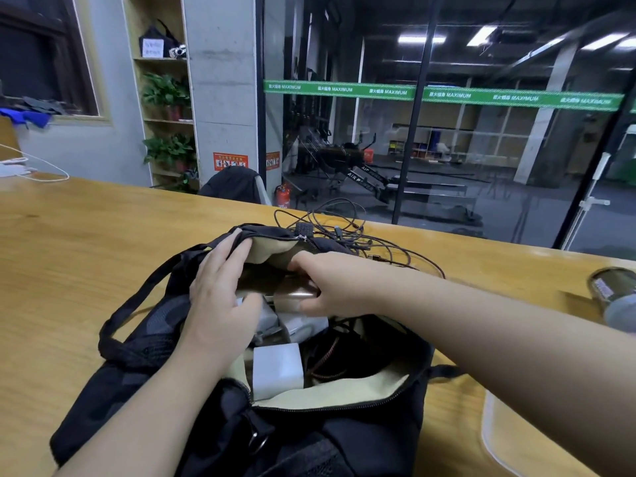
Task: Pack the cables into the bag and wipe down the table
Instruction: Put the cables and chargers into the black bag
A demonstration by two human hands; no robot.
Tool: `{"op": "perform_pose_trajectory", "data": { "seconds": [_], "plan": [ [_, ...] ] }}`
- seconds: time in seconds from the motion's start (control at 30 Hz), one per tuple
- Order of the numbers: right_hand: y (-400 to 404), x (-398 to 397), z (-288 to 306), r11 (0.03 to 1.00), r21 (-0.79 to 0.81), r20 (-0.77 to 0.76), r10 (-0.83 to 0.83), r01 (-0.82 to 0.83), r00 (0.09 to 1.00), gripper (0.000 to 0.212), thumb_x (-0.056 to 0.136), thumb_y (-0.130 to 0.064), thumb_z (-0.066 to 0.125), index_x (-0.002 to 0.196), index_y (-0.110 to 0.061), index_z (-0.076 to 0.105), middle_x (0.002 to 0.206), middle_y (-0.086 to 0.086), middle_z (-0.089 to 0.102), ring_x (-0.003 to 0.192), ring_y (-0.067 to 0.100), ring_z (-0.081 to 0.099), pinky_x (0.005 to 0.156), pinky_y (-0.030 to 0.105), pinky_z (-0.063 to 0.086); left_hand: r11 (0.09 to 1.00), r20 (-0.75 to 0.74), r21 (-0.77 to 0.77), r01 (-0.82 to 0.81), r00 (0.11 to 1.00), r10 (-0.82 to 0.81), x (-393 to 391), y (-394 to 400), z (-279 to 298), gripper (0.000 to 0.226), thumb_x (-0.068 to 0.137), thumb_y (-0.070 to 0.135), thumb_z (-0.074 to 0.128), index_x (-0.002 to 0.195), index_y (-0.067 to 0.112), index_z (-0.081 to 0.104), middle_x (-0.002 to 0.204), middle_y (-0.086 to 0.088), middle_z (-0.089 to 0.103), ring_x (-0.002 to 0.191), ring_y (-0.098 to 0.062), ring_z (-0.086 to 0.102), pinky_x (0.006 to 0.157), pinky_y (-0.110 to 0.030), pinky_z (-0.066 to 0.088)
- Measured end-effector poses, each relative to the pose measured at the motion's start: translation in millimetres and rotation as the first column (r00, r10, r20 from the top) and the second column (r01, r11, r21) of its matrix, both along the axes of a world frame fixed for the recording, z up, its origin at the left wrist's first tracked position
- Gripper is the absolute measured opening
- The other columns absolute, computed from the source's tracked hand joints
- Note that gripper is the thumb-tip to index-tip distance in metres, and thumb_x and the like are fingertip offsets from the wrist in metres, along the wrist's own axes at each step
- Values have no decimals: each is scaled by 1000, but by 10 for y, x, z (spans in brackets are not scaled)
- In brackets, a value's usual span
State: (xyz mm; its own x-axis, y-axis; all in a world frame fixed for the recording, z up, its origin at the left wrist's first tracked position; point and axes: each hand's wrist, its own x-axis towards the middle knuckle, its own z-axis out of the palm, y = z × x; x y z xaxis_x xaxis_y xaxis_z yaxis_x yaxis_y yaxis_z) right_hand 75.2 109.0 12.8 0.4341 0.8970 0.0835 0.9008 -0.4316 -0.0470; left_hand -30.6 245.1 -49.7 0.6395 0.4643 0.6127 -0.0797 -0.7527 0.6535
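Note:
A black bag [144, 370] with a cream lining lies unzipped on the wooden table [69, 242]. Inside it I see a white charger block [277, 368], a braided cable [327, 359] and other white adapters. My left hand [220, 290] rests on the far left rim of the bag's opening, fingers spread and reaching in. My right hand [323, 287] grips a flat gold-brown device [294, 296] in the opening. A tangle of dark cables [347, 232] lies on the table just behind the bag.
A dark cylindrical can [616, 290] lies near the table's right edge. A clear plastic sheet [506, 438] sits at the lower right. White chargers and a white cord [20, 166] lie at the far left. A black chair [234, 185] stands behind the table.

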Motion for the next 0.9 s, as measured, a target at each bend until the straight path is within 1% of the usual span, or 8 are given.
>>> {"op": "perform_pose_trajectory", "data": {
  "seconds": [0.13,0.27,0.37,0.43,0.57,0.7,0.8,0.9],
  "plan": [
    [-38,-11,44,997,36,100,63,-67,993,49,89,-35,58,132,-18,44,112,1,59,99,18,54,74,28,41,1000,-18,-8,9,1000,-9,-16,-5,7,69,79,-8,48,141,20,36,137,28,20,132,8,11,115,-32,11],
    [-174,55,204,963,236,117,105,-131,988,28,89,-22,56,117,-18,59,111,-2,63,100,15,57,85,31,47,998,-57,-13,55,997,-55,-21,-22,17,64,81,-7,49,138,21,41,138,25,27,133,4,17,115,-35,16],
    [-287,261,273,940,322,175,55,-110,983,19,89,-17,53,104,-17,65,101,-3,65,92,14,57,82,30,46,993,-132,-77,90,986,-100,-21,-34,26,60,84,-3,48,137,25,43,138,28,28,131,8,17,114,-32,18],
    [-344,465,268,941,338,190,-38,-28,981,20,89,-18,51,105,-18,64,105,-2,65,96,15,57,83,30,45,991,-178,-94,96,978,-112,-25,-44,35,59,84,-2,47,136,27,43,138,30,28,132,7,17,114,-36,19],
    [-389,892,145,914,268,-25,-310,305,950,40,92,-34,52,129,-20,48,133,3,52,115,20,52,96,34,43,987,-205,-108,119,969,-139,-26,-62,68,57,86,-1,47,135,27,42,138,30,27,134,7,16,115,-36,17],
    [-359,1169,54,914,107,-430,-313,392,847,78,84,-61,53,147,-27,22,153,1,29,137,22,33,108,36,28,987,-216,-109,115,967,-137,3,-41,56,56,86,0,48,134,30,44,137,33,28,133,8,18,115,-33,18],
    [-293,1276,36,934,2,-459,-317,357,830,81,81,-56,57,148,-32,17,156,0,22,139,23,28,111,41,26,984,-183,-136,117,973,-141,28,-25,46,56,86,1,48,131,34,45,132,39,28,131,11,20,108,-22,20],
    [-196,1285,20,938,-79,-445,-335,337,831,68,85,-41,56,145,-29,27,145,3,39,122,23,47,98,40,45,981,-158,-155,114,978,-138,46,-3,30,55,87,1,49,130,34,46,133,38,31,130,12,22,105,-19,17]
  ]
}}
